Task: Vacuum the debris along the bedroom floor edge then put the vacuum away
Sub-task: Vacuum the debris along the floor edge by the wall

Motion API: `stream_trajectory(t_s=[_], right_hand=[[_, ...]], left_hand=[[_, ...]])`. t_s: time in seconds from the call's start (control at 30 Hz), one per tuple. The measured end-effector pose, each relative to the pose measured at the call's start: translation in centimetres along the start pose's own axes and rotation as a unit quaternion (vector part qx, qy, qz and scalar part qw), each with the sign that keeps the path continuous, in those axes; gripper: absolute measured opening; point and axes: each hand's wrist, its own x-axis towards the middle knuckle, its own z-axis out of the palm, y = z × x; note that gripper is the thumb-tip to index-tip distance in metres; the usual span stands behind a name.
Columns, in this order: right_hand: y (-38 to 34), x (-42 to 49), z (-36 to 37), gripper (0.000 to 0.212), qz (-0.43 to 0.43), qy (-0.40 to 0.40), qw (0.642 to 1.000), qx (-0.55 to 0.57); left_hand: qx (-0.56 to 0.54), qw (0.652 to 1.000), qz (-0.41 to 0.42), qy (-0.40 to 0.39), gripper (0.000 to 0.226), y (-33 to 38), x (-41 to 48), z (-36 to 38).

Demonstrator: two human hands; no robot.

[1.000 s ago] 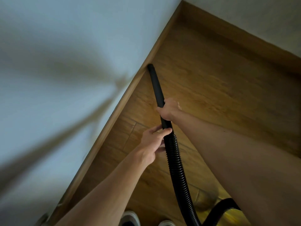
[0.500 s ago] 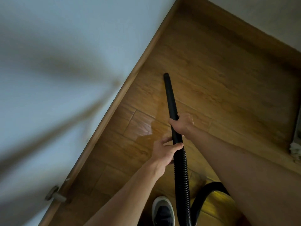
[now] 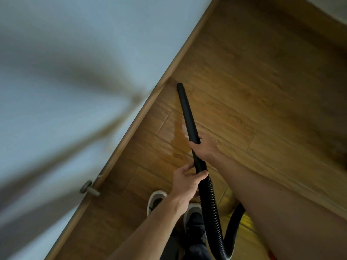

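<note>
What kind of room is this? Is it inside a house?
Probably a room in a home, right beside a wall: a wood-plank floor, a wooden skirting board under the pale wall, a doorstop, and a vacuum hose in use.

Room in a home, at the floor's edge

Wood-look plank floor (image 3: 244, 91) meets a pale painted wall (image 3: 93, 44) along a wooden skirting board (image 3: 131, 131), with 1 small door stop (image 3: 89, 190) sticking out low down; a black vacuum hose (image 3: 208, 199) and 2 trainers (image 3: 156, 199) suggest household cleaning.
</note>
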Motion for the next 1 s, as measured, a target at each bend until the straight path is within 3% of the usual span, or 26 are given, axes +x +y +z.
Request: stream_trajectory(t_s=[0.17, 0.53, 0.73, 1.0], right_hand=[[2.6, -2.1, -0.4, 0.033, 0.016, 0.013, 1.000, -0.010], [3.7, -5.2, 3.9, 0.029, -0.007, -0.029, 0.999, -0.029], [7.4, -7.0, 2.3, 0.034, 0.018, -0.038, 0.999, -0.031], [11.7, -8.9, 0.1, 0.034, 0.059, -0.019, 0.998, -0.012]], left_hand=[[-0.019, 0.999, -0.017, -0.022, 0.029, -2.7, -1.2, 1.2], [-0.041, 0.998, -0.031, 0.042, 0.046, -7.0, -3.5, -1.2], [-0.044, 0.997, -0.056, 0.040, 0.033, -9.7, -5.4, 1.8], [-0.035, 0.996, -0.079, 0.028, 0.050, -11.6, -7.1, 5.2]])
